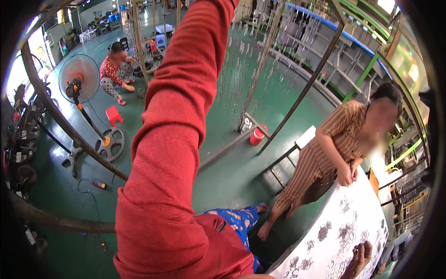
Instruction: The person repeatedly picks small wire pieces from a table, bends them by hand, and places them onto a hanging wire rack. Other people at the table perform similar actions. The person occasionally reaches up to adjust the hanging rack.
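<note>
One of two shows: my right hand is over the white bench between four and five o'clock, fingers curled inward, thumb close to the tips. Dark specks show there, but whether that grip is pinching a piece or slack, I cannot tell. My left sleeve, red and creased, runs from seven o'clock up to twelve and out past the top edge; the left hand lies beyond view, so I cannot tell its grip either.

Dark pieces, thin and tangled-looking, lie in separate clusters across the bench at four o'clock, some near my right hand. Judging by that spread, the work appears to be partway along: the pieces are laid out and loosely grouped, with many left lying on the white surface. Which clusters are finished and which await attention cannot be made out.

At three o'clock, a co-worker in brown stripes leans at the bench's far end, hands together by its edge. Toward ten o'clock, well apart, another person crouches on the green floor near a fan.
</note>
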The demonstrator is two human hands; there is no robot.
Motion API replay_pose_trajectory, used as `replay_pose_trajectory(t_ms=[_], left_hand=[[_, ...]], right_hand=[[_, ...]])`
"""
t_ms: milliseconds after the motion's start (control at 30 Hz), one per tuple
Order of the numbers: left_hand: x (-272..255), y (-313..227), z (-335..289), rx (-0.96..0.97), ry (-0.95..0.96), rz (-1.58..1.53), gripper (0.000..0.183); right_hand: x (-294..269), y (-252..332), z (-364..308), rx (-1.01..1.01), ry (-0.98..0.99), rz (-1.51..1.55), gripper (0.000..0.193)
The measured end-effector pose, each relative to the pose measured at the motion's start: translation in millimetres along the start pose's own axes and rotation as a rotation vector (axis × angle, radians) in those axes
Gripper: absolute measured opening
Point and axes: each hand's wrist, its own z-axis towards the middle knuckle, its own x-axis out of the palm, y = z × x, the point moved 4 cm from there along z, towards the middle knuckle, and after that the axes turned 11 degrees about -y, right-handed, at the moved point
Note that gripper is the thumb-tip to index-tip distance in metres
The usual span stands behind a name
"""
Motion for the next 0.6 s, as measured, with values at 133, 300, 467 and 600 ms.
replay_pose_trajectory(t_ms=[133,300,467,600], left_hand=[[4,1,-4,0.128,0.023,0.064,0.019],[2,-6,-1,0.203,0.005,0.039,0.014],[4,3,1,0.168,0.003,0.062,0.014],[-14,12,6,0.118,-0.026,0.042,0.019]], right_hand=[[-20,-10,1,-0.173,0.008,-0.167,0.025],[-31,-18,4,-0.25,0.003,-0.264,0.025],[-24,-29,13,0.01,-0.055,0.063,0.041],[-11,-26,-10,-0.018,-0.102,0.178,0.032]])
